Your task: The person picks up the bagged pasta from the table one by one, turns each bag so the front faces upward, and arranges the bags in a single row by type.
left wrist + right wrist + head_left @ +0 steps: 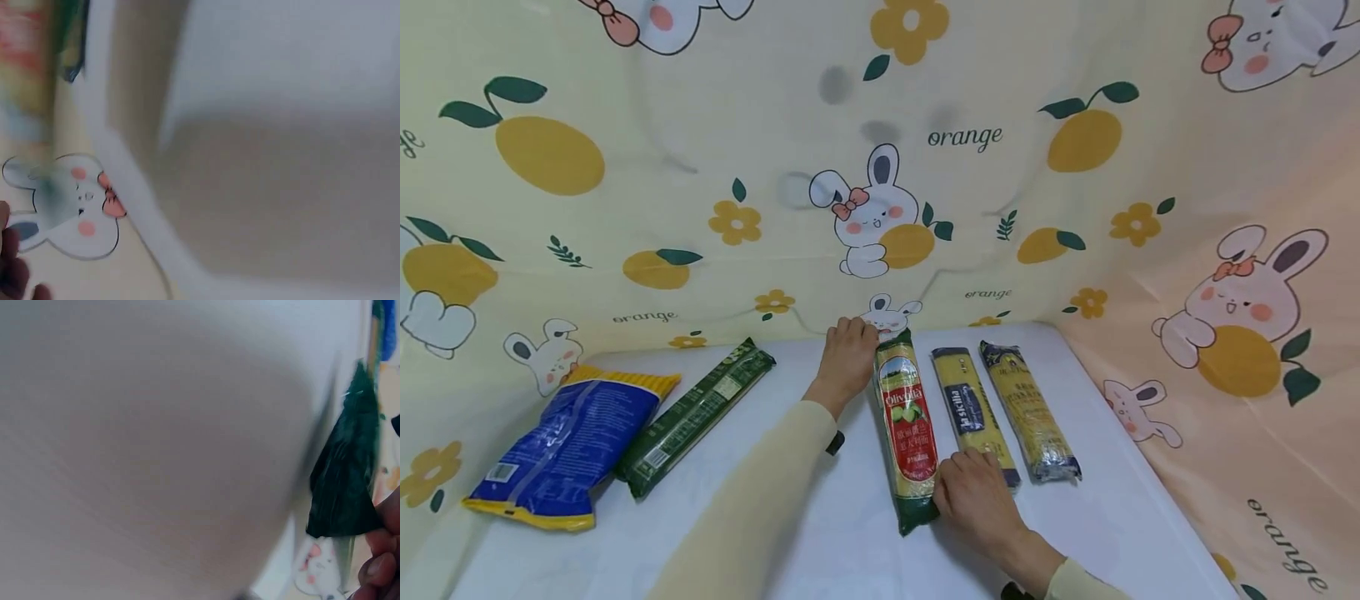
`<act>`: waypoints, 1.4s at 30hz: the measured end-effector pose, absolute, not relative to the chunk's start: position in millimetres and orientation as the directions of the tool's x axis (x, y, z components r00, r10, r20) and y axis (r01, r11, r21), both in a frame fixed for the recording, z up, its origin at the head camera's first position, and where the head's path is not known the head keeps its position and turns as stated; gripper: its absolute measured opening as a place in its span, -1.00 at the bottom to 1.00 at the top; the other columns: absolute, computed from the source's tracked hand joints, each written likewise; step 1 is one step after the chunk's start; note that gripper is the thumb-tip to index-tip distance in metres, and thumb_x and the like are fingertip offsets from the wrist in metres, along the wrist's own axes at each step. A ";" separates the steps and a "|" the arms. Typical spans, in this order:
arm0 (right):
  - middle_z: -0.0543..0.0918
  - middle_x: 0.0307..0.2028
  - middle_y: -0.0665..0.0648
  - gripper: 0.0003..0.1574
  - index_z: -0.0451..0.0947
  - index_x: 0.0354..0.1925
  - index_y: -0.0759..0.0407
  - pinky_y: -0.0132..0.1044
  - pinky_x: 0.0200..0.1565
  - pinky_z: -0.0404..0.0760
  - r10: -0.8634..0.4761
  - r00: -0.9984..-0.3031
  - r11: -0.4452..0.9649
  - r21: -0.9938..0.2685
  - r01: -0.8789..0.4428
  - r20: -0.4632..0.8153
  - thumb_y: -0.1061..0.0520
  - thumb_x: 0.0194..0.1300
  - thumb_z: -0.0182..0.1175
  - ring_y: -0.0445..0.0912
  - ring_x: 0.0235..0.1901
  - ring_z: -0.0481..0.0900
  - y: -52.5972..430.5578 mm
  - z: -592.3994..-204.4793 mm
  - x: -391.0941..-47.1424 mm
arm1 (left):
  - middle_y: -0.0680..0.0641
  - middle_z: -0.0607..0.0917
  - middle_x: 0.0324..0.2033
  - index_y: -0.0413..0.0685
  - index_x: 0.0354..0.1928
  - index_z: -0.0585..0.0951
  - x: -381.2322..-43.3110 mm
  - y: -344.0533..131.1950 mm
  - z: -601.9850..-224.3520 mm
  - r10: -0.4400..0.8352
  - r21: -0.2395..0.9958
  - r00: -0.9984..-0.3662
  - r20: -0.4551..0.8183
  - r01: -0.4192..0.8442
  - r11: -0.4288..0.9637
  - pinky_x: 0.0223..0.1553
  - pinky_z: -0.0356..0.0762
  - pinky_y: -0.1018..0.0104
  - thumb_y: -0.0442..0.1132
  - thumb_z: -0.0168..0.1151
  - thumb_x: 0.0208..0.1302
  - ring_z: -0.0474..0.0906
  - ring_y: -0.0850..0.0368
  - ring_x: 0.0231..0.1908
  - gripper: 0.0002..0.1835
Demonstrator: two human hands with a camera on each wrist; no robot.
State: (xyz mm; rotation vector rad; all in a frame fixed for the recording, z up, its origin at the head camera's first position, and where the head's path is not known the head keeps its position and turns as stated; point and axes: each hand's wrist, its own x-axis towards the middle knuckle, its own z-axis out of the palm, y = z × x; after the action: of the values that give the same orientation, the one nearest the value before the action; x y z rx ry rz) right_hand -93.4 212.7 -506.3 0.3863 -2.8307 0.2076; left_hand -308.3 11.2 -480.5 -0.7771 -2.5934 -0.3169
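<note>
A long spaghetti pack (912,417) with a red label and green ends lies lengthwise between my hands, above the white table. My left hand (846,357) grips its far end from the left, curled fingers at the top corner; the fingertips are hidden in the head view. At the near end, my right hand (977,502) pinches the right corner between thumb and fingers. The right wrist view shows the crinkled green end (347,469) beside those fingers. Left-hand fingers (14,265) appear at the left wrist view's lower corner, near the blurred pack.
Right of the held pack lie a yellow pasta pack with a blue label (966,400) and another yellow pack (1030,412). A dark green pack (700,417) and a blue-and-yellow bag (565,450) lie at left. A printed curtain (775,125) hangs behind the white table (835,533).
</note>
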 end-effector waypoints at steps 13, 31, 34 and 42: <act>0.68 0.04 0.24 -0.41 0.64 0.08 0.29 0.20 0.23 0.55 -0.240 -0.947 0.961 -0.087 -0.263 0.213 -0.19 0.43 0.34 0.18 0.12 0.60 199.7 -508.1 -103.8 | -0.16 0.56 0.36 -0.08 0.39 0.55 -234.0 12.7 -508.2 0.696 0.072 -0.714 0.074 0.700 0.710 0.32 0.55 0.01 0.03 0.13 0.61 0.48 -0.09 0.38 -0.51; 0.22 0.61 0.31 -0.07 0.20 0.59 0.35 0.42 0.51 0.05 -0.304 -0.953 0.951 -0.053 -0.304 0.009 -0.27 0.63 0.00 0.23 0.62 0.14 202.7 -525.5 -126.1 | -0.15 0.21 0.64 -0.09 0.64 0.24 -229.1 29.6 -523.2 0.710 0.113 -0.700 -0.074 0.701 0.704 0.56 0.25 0.01 0.11 -0.18 0.73 0.12 -0.05 0.63 -0.35; 0.24 0.60 0.31 -0.07 0.22 0.58 0.35 0.42 0.51 0.05 -0.310 -0.950 0.949 -0.059 -0.311 0.024 -0.28 0.61 0.02 0.24 0.60 0.17 204.2 -528.3 -127.7 | -0.11 0.20 0.65 -0.05 0.65 0.22 -229.2 23.9 -521.2 0.695 0.142 -0.714 -0.087 0.682 0.718 0.56 0.24 0.00 0.13 -0.14 0.71 0.10 -0.02 0.64 -0.33; 0.34 0.54 0.33 -0.06 0.29 0.55 0.33 0.44 0.48 0.13 -0.321 -0.947 0.946 -0.056 -0.321 0.012 -0.31 0.59 0.08 0.27 0.54 0.29 207.2 -514.2 -132.8 | -0.15 0.32 0.59 -0.10 0.62 0.27 -236.3 -55.2 -512.1 0.616 0.196 -0.788 -0.009 0.602 0.774 0.58 0.18 -0.05 -0.02 -0.04 0.70 0.20 -0.08 0.60 -0.39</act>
State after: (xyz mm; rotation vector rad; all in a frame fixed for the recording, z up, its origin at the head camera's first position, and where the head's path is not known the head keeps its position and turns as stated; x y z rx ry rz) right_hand -132.8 207.2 -514.2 0.5101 -3.0956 0.0898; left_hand -236.3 -55.2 -512.1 -1.0408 -3.0263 -0.2957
